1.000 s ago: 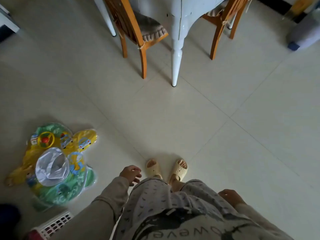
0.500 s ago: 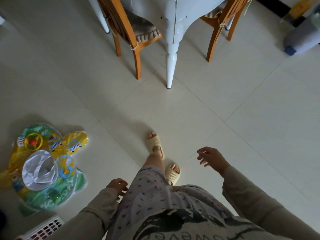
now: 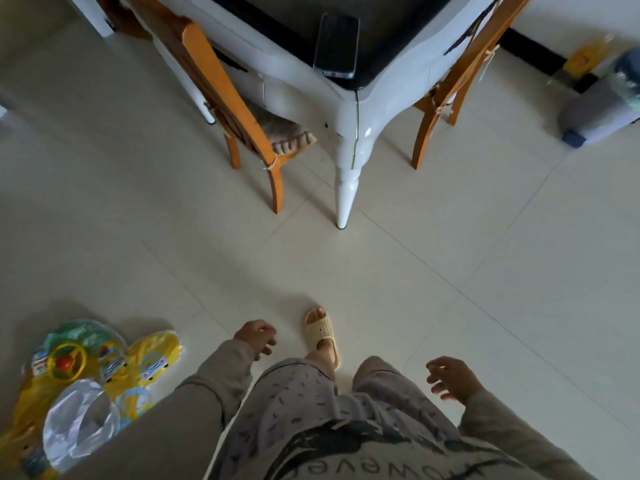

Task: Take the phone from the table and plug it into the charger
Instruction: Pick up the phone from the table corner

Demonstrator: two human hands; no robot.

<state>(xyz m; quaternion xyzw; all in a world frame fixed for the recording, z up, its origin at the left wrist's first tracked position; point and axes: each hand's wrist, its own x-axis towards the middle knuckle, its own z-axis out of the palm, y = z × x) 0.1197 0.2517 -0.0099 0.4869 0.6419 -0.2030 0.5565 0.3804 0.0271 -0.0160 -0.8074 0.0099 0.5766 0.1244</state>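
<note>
A dark phone (image 3: 336, 45) lies flat near the corner of the white table (image 3: 388, 95), which has a dark top. Both of my hands hang low in the frame, far from the phone. My left hand (image 3: 257, 338) is loosely curled beside my leg and holds nothing. My right hand (image 3: 450, 377) has its fingers spread and is empty. No charger is in view.
Two wooden chairs, one (image 3: 221, 88) on the left and one (image 3: 460, 74) on the right, flank the table corner. A deflated yellow and green inflatable toy (image 3: 86, 379) lies on the tiled floor at lower left. A grey bin-like object (image 3: 599, 109) rests on the floor at far right.
The view has tilted up, so the table top and the phone now show. I have stepped closer to the table; my arms have swung, the left forward and the right back.
</note>
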